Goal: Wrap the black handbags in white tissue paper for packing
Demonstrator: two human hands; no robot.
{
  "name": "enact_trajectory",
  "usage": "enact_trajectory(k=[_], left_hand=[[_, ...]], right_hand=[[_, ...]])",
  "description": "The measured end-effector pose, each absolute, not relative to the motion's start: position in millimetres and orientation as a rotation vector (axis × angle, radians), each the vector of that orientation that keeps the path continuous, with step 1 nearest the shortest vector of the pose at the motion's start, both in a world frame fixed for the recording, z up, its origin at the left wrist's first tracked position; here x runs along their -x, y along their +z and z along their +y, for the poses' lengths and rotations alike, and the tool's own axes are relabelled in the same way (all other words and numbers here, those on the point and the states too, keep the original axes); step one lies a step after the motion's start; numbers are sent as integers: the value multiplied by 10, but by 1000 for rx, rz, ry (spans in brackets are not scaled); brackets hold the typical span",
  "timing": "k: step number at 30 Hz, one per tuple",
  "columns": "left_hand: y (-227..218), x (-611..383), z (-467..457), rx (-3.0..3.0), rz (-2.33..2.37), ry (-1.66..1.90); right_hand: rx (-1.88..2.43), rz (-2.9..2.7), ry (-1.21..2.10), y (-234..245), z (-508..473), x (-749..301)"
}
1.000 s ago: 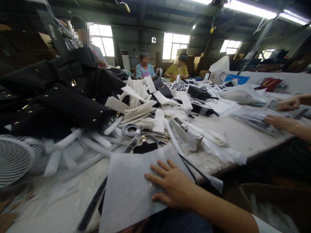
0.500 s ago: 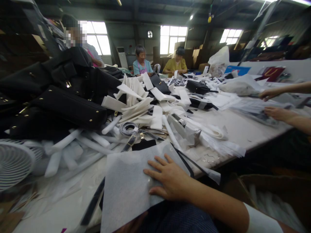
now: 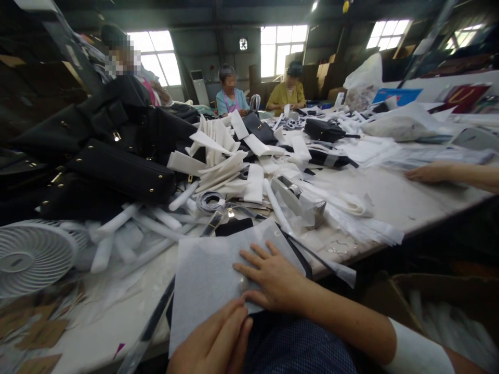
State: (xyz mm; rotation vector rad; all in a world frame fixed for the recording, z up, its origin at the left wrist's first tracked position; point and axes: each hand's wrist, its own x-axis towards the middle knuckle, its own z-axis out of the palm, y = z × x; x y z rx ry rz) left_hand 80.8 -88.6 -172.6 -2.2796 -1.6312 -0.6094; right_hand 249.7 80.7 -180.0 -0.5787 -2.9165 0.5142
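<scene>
My right hand (image 3: 275, 280) lies palm down with fingers spread on a white tissue-like sheet (image 3: 205, 270). Its thumb nearly meets the fingertips of my left hand (image 3: 216, 340), whose fingers are pressed together at the sheet's near edge. Whatever those fingers may hold is hidden. Beside the right thumb a small round bump shows in the sheet. Beneath the sheet, a black item (image 3: 234, 227) sticks out at the far edge with a gold clasp. A dark strap in clear wrapping (image 3: 150, 317) runs along the left side.
Black handbags (image 3: 120, 169) are heaped at left, above a white fan (image 3: 35, 257). White foam pieces (image 3: 222, 171) and a grey tape dispenser (image 3: 298, 200) lie beyond the sheet. A co-worker's hand (image 3: 429, 172) reaches in at right. An open cardboard box (image 3: 393, 283) stands below the table edge.
My left hand has come up from under the sheet's near edge to beside my right thumb. My right hand stays flat. One of the co-worker's hands has left view. The camera view has shifted.
</scene>
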Motion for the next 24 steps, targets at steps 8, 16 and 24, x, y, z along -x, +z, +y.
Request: enact_trajectory(k=[8, 16, 24], left_hand=[[-2123, -532, -319, 2310, -1537, -399], [-2169, -504, -423, 2199, -1377, -238], [-2135, -549, -462, 2185, -1582, -409]], right_hand=[[628, -2815, 589, -1757, 778, -2561], [693, -2746, 619, -1815, 714, -2630], [460, -2565, 580, -2000, 764, -2677]])
